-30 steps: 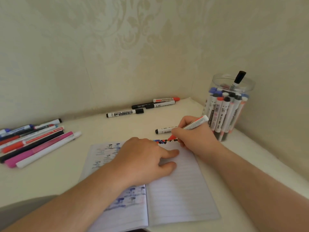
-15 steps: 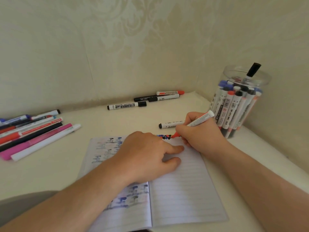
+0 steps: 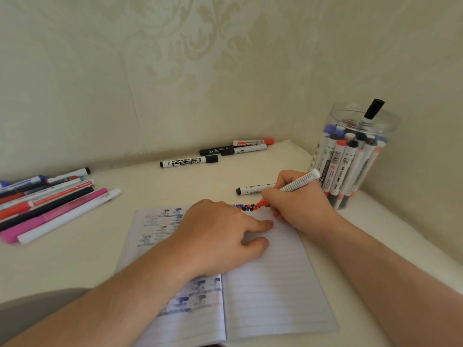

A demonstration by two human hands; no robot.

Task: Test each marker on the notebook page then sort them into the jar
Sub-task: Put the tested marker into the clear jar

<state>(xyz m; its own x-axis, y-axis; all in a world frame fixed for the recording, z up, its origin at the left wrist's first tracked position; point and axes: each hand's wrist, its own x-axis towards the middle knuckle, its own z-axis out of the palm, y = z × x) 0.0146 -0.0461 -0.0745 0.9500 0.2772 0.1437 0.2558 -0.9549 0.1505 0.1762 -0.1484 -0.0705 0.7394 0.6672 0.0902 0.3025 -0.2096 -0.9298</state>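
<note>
- Markers are the business here: in the head view, a red-tipped white marker (image 3: 295, 185) is pinched in the curled fingers of the right hand (image 3: 298, 204), right of frame centre, its tip down on the top edge of the open lined notebook (image 3: 270, 291), beside a row of red, blue and black test dots (image 3: 246, 207).
- Left hand (image 3: 220, 239) lies flat at frame centre, fingers fairly straight, pressing the notebook across its fold; it holds nothing.
- Clear plastic jar (image 3: 355, 156) stands at right in the corner of the walls, packed with upright markers, one black-capped marker (image 3: 373, 108) sticking above the rim.
- One white marker with a black cap (image 3: 253, 190) lies just behind the right hand, partly hidden by it.
- Cream tabletop (image 3: 112, 246) carries everything; four markers (image 3: 218, 152) lie near the back wall at centre, and a fanned pile of markers and pens (image 3: 50, 199), with pink, black, red and blue among them, lies at the left edge of the frame.
- Pale wallpaper with a damask pattern (image 3: 200, 58) covers both walls, which close the table's back and right edges.
- Bare tabletop lies between the pile and the notebook, and between the notebook and the back markers; the jar sits close to the right hand.
</note>
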